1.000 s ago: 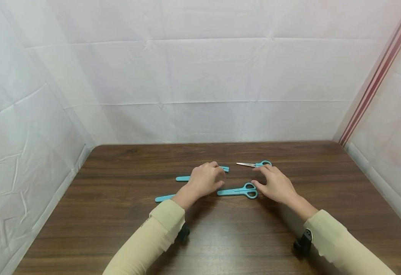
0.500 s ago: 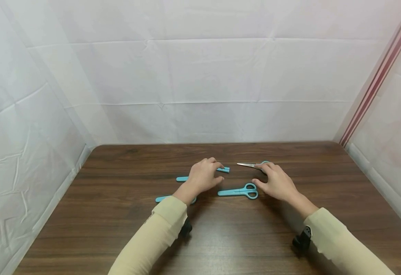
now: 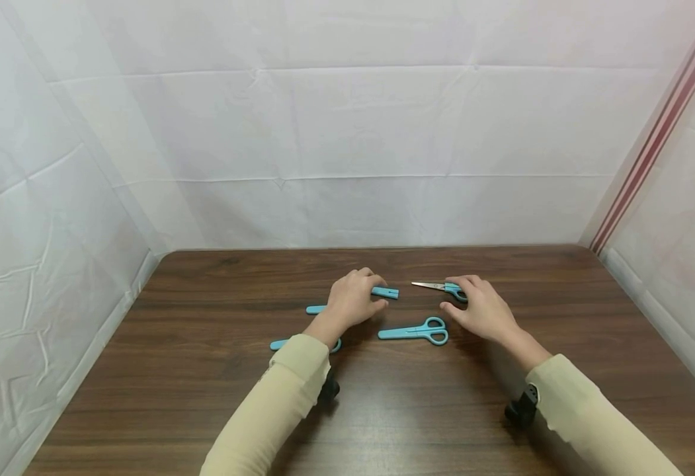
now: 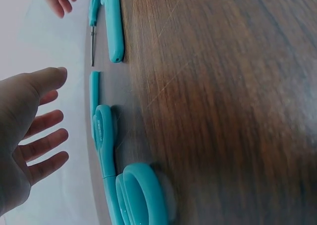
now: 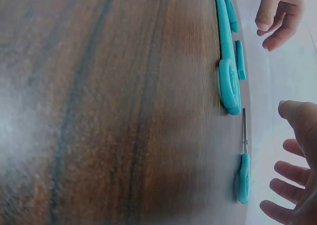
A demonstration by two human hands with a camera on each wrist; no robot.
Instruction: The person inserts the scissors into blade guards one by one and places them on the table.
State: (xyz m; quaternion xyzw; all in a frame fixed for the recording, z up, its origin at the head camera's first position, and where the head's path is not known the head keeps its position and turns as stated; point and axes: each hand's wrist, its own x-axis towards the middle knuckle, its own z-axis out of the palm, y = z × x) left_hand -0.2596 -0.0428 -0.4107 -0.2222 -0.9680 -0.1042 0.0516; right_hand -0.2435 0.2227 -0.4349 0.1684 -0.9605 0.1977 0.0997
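My left hand (image 3: 352, 297) hovers over the table with its fingers spread loosely, close to a loose blue blade sheath (image 3: 386, 292). In the left wrist view nothing lies between that hand's thumb and fingers. My right hand (image 3: 483, 311) hangs over the handles of a pair of unsheathed scissors (image 3: 436, 286), fingers likewise apart; the right wrist view shows the scissors (image 5: 244, 178) lying below it. Their bare metal blades point left toward the sheath. Part of the handles is hidden behind the right fingers in the head view.
Between the hands and nearer the body lie sheathed blue scissors (image 3: 412, 332). Two more blue pieces, one sheath tip (image 3: 315, 309) and another sheathed pair (image 3: 279, 344), are partly covered by the left hand and sleeve. White sheeting (image 3: 347, 132) rises behind the brown table (image 3: 192, 396).
Both hands have shifted slightly farther from the body. The left has uncovered more of the loose sheath; the right fingers now overlap the bare scissors' handles. The scissors keep their places.
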